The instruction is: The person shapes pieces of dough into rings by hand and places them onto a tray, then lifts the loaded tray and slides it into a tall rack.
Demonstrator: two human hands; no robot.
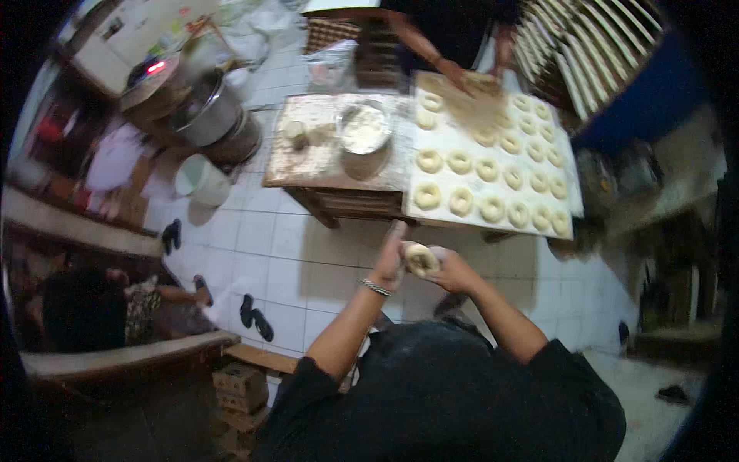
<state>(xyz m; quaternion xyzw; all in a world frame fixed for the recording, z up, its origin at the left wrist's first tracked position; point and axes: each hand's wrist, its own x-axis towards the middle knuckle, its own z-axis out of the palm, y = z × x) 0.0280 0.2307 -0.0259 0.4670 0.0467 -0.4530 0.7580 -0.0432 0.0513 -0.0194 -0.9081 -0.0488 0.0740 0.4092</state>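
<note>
My left hand [391,254] is open, its fingers stretched out beside a pale dough ring [423,251], and its palm is at the ring's left edge. My right hand [446,269] grips the ring from the right. Ahead, a white board [419,173] holds rows of similar rings. Left of it, a flour-dusted wooden table [292,173] carries a metal bowl [366,131] of white flour and a small cup [296,135].
A co-worker's hands [466,81] work over the board. Slatted racks [585,54] stand at upper right. A pot [196,112] and white bucket [202,181] stand left. A seated person [85,308], sandals [258,319] and boxes [239,389] are at lower left.
</note>
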